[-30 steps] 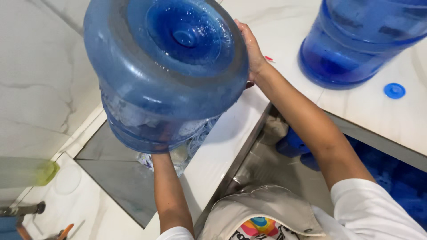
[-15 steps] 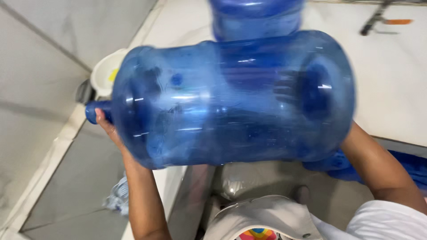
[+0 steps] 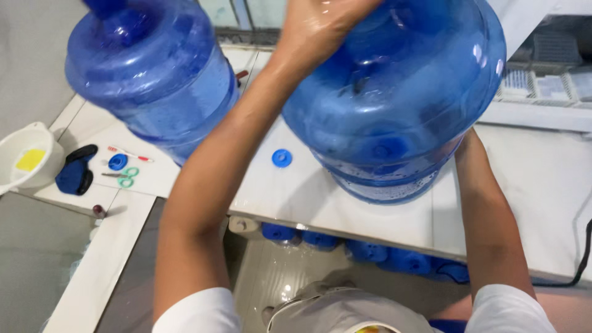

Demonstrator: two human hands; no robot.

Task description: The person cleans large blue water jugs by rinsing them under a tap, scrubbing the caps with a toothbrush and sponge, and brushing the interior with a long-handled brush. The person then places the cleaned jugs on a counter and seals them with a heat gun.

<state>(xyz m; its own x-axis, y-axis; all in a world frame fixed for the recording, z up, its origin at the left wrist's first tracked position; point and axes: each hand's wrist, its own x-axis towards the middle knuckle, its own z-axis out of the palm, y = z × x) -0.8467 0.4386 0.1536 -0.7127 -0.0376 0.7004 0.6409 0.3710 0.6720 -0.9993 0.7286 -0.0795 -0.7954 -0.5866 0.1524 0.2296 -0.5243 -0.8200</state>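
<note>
Since the earlier frame, when it lay sideways across both arms, the large blue water jug [image 3: 394,105] has come upright onto the white tiled counter [image 3: 296,191], where its base rests at about 1 o'clock from the person's chest.

Left hand [image 3: 320,21]: laid flat and open over the jug's upper shoulder at 12 o'clock, wet, fingers spread against the plastic and not curled round any part. Right hand: hidden behind the jug's lower right side; only the forearm [image 3: 487,209] shows, pressed against the wall of the jug (whether those fingers are curled or flat cannot be told).

Second blue water jug [image 3: 151,74] stands on the same counter at 10 o'clock, well apart from the first. Between the two, a small round blue cap [image 3: 282,158] lies on the tile.

At 9 o'clock on the counter: a white bowl [image 3: 24,160] holding a yellow sponge, a dark blue cloth [image 3: 75,176], a second blue cap [image 3: 117,162], green-handled scissors [image 3: 125,178] and a red-and-white pen [image 3: 129,154].

Under the counter edge, at 6 o'clock, a row of blue bottle tops [image 3: 370,253] shows.
</note>
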